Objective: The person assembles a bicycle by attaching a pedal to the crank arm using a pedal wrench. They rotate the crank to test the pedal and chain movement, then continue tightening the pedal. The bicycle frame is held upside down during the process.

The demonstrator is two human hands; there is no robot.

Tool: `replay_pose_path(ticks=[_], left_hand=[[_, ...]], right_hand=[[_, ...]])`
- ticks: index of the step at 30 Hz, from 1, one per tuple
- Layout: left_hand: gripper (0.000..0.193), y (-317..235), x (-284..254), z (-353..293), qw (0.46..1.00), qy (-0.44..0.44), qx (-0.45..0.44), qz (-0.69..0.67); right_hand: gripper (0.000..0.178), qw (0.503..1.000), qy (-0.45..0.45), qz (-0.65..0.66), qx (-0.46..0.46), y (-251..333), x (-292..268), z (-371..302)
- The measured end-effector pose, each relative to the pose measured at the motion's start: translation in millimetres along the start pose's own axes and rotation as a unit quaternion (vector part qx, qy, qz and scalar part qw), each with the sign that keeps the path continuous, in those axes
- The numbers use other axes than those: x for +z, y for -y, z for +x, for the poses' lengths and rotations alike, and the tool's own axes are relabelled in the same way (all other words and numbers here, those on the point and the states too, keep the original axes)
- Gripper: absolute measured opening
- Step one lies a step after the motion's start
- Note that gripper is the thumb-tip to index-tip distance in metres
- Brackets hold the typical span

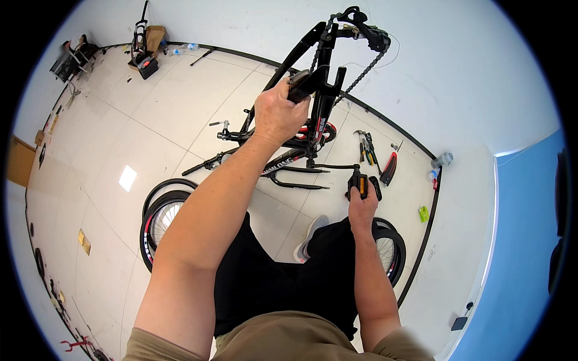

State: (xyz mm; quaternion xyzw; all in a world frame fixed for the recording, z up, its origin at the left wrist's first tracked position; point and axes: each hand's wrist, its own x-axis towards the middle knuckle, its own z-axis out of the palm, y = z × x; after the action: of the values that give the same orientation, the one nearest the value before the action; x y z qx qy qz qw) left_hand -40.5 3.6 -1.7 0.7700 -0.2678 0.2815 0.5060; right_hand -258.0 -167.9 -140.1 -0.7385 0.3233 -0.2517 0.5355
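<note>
The floor (150,141) has big, shiny, pale tiles. There is a white wall (475,54) at the back and a blue wall (521,204) on the right. The black bike frame (284,161) is in front of the person. The left hand (282,114) has its fingers wrapped around a black part of it. The right hand (363,209) is grasping a pedal (357,185). Tools (368,150) lie near it.

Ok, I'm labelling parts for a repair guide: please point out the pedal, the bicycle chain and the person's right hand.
Pedal (362,186), head view: on its orange reflector.
Bicycle chain (365,73), head view: on its slanting right-hand run.
Right hand (362,211), head view: near the base of the thumb.
</note>
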Motion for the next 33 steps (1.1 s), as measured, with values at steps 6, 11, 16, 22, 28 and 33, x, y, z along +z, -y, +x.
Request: replay_pose_path(ticks=[6, 11, 16, 22, 28, 33], left_hand=[[0.019, 1, 3, -1, 1.000, 0.010, -0.016, 0.000], [0.023, -8, -5, -1, 0.998, 0.017, -0.052, -0.027], [0.019, -6, -1, 0, 1.000, 0.004, -0.011, -0.021], [0.018, -6, -2, 0, 1.000, 0.002, -0.016, -0.026], [0.015, -6, -1, 1, 0.998, 0.018, -0.050, -0.035], [0.015, -6, -3, 0, 0.999, 0.016, -0.041, -0.030]], right_hand=[[0.039, 1.000, -0.002, -0.026, -0.018, 15, 1, -8], [0.040, 0.998, -0.009, -0.054, -0.029, 28, 4, -16], [0.040, 0.999, -0.012, -0.041, -0.006, 25, 4, -16], [0.039, 0.997, -0.015, -0.072, -0.002, 25, 5, -15], [0.039, 0.999, -0.017, -0.050, -0.011, 28, 5, -17], [0.040, 0.999, -0.020, -0.021, -0.025, 35, 12, -23]])
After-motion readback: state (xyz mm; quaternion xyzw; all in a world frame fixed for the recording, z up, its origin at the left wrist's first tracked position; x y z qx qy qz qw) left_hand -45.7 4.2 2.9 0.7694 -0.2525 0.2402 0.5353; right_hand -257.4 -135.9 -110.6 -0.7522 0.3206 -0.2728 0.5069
